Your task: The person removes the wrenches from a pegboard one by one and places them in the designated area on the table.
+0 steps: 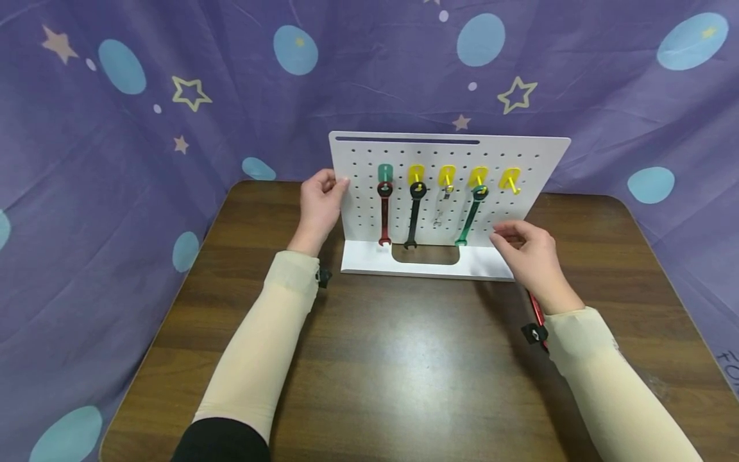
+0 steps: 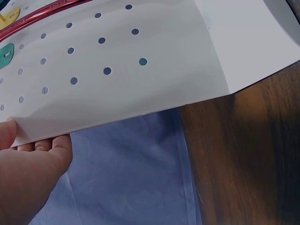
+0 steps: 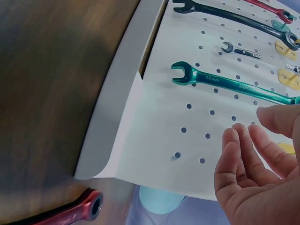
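A white pegboard [image 1: 369, 255] stands on the table. My left hand [image 1: 320, 206] grips its left edge, thumb [image 2: 6, 135] on the front face and fingers curled behind. My right hand [image 1: 532, 258] is in front of the board's lower right part, fingers loosely bent with nothing between them. From the hooks hang a dark red wrench [image 1: 385, 215], a black wrench [image 1: 414, 217], a small silver wrench [image 3: 241, 50] and a green wrench [image 3: 225, 83]. The rightmost yellow hook [image 1: 510, 180] carries no wrench.
Another red wrench [image 3: 70, 213] lies on the brown table [image 1: 369, 359] beside the board's right end, partly hidden under my right wrist. A purple curtain [image 1: 381, 83] with stars and ovals hangs behind the table. The board's base has a cutout at the front.
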Tool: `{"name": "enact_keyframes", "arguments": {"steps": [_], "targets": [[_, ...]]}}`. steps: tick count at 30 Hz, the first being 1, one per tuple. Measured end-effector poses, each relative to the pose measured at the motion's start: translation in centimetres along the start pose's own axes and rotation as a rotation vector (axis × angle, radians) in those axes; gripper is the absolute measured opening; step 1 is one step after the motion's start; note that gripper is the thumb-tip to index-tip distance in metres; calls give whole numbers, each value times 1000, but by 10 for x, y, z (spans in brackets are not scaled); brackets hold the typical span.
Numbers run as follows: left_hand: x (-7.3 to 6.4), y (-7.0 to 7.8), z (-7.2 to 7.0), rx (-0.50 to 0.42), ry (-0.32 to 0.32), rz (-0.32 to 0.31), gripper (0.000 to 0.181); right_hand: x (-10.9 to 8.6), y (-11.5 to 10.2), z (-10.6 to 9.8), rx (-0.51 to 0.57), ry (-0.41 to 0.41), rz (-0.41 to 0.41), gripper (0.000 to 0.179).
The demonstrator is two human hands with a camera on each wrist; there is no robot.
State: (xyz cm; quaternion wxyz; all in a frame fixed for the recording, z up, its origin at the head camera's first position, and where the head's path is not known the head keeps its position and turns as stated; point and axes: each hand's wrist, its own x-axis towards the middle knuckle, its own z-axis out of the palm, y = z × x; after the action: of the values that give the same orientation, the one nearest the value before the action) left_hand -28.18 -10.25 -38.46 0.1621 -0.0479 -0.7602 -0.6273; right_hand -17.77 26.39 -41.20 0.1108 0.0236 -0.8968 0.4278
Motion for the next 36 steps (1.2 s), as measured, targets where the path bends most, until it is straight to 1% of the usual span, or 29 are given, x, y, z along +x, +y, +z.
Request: {"name": "enact_keyframes", "arguments": {"steps": [10,23,30,36], "targets": [[1,-2,1,-14,-6,-3,15,15,-3,7,6,-5,-47,28],[2,0,3,-28,5,14,10,28,-14,17,48,-37,-44,27],[1,-2,3,-27,11,18,8,32,-14,20,68,-65,-26,31],[2,-2,1,-25,15,16,10,35,-13,21,94,-71,-16,29]]}}
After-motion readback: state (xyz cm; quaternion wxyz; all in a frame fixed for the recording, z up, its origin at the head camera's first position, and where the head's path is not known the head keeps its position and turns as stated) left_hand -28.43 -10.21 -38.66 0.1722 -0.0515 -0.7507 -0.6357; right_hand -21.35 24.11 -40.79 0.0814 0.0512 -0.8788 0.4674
